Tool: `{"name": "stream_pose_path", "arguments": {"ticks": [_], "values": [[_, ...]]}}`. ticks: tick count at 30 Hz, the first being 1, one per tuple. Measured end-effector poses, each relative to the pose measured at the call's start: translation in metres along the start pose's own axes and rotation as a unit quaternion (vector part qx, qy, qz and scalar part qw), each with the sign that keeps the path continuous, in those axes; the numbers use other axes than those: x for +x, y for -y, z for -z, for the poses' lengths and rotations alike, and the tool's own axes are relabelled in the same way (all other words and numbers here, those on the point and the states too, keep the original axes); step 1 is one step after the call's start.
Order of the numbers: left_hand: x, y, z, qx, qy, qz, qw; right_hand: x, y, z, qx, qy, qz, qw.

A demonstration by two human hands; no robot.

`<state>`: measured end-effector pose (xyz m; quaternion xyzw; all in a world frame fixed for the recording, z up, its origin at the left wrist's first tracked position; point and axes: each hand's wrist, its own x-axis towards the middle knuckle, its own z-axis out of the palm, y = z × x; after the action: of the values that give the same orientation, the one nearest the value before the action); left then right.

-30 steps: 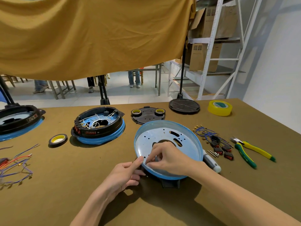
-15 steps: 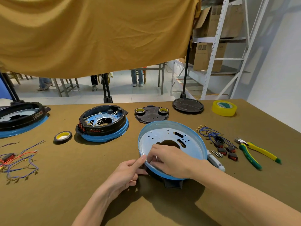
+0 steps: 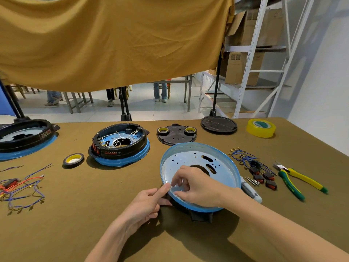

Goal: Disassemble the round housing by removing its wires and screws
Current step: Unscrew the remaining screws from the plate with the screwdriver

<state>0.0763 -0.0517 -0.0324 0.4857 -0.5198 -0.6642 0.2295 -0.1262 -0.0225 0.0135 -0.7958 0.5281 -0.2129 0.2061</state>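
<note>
A: Where is the work sitting?

B: The round housing, a pale-blue metal pan with a blue rim on a black plastic base (image 3: 200, 167), is lying tilted near the front edge of the brown cloth-covered table (image 3: 75, 214), right of centre. The left hand (image 3: 145, 203) is bracing the near-left rim, thumb pressing the edge, fingers curling on the black base below. The right hand (image 3: 194, 184) is reaching inside, fingertips curling together near the left wall; whether they are pinching a screw, I cannot tell.

A: Advice for this step?

B: Judging only: keep the left hand steadying the rim so the pan is not rocking, lift small parts straight up, park them with the loose metal screws (image 3: 253, 181) beside the blue wires with black-and-red switches (image 3: 255, 167).

A: Surroundings?

B: Yellow-green pliers (image 3: 300, 183) are lying toward the right edge, a yellow tape roll (image 3: 261, 128) at the far right corner, a second wired housing (image 3: 120, 144) mid-table. A mustard cloth (image 3: 113, 40) is hanging overhead; white shelving with cartons (image 3: 253, 59) is standing behind.
</note>
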Motion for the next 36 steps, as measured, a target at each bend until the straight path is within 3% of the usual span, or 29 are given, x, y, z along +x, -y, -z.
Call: {"name": "stream_pose_path", "arguments": {"ticks": [6,13,20,36], "values": [[0.0003,0.0018,0.0006,0.007,0.003,-0.004,1.000,0.0032,0.0027,0.0017,-0.011,0.041,0.004,0.999],[0.0007,0.0007,0.0009,0.014,0.000,-0.002,1.000,0.0029,0.0019,-0.0021,0.001,0.004,-0.005,1.000],[-0.0001,0.0009,-0.0001,0.025,-0.007,0.003,1.000,0.0021,-0.0006,-0.0050,-0.023,0.041,0.011,0.999],[-0.0008,0.0017,0.0003,0.031,0.011,0.002,0.999,-0.0003,-0.0056,-0.0058,-0.019,0.026,-0.007,0.999]]}}
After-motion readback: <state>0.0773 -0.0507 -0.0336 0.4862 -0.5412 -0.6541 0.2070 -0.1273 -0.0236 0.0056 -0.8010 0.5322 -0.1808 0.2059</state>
